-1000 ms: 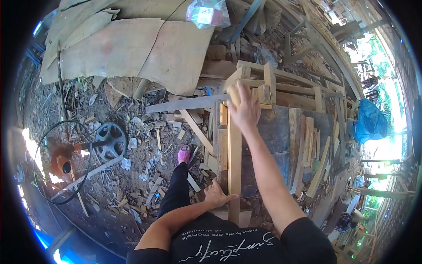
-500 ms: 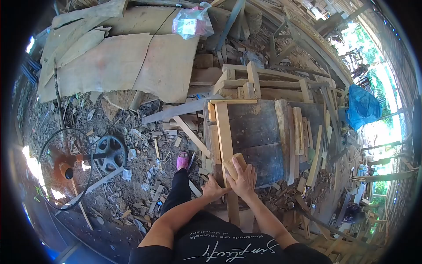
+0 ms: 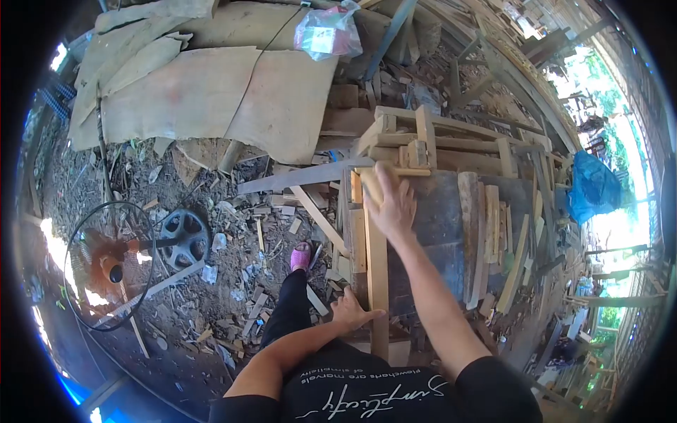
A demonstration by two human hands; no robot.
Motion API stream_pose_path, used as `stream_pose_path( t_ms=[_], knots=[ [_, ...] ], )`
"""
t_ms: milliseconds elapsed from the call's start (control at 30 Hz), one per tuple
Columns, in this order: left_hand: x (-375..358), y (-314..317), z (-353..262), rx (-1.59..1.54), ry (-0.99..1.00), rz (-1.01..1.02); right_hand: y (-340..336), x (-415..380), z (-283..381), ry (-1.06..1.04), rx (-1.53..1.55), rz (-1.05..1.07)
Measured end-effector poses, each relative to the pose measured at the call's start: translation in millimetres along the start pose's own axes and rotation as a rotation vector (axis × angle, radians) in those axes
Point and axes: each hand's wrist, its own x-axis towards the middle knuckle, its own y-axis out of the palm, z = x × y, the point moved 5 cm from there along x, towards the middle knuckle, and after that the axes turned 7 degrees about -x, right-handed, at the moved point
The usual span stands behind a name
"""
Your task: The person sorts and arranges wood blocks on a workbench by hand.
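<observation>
My right hand (image 3: 396,208) is wrapped round a wooden block (image 3: 371,187) and presses it down at the far end of a long squared wooden bar (image 3: 377,282). The bar lies lengthwise along the left side of a dark workbench (image 3: 430,261). A thin wooden strip (image 3: 416,172) crosses the bench at the bar's far end. Near the close end, my left hand (image 3: 350,311) has its fingers spread; the thumb rests on the bar and the fingers reach toward the bench's left edge.
Several wooden pieces (image 3: 491,225) lie on the bench's right side. A wooden frame (image 3: 458,134) stands behind it. A fan (image 3: 109,271) stands left on ground littered with offcuts. Large sheets (image 3: 197,92), a clear plastic bag (image 3: 328,35) and a blue bag (image 3: 592,185) are farther out.
My right hand has slid the block away from me along the bar, from the near end to the far end. My left hand stays near the close end.
</observation>
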Motion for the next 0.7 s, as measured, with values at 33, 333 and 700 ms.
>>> stream_pose_path(
  t_ms=[33,333,700],
  knots=[
    [1,2,1,0.010,0.008,0.007,-1,-35,-3,-0.022,-0.051,-0.045],
    [4,7,8,-0.031,0.068,-0.045,-7,-168,-9,-0.025,-0.025,0.077],
    [2,-1,-1,-0.023,0.006,0.033,16,64,-6,0.079,0.065,-0.121]
  ],
)
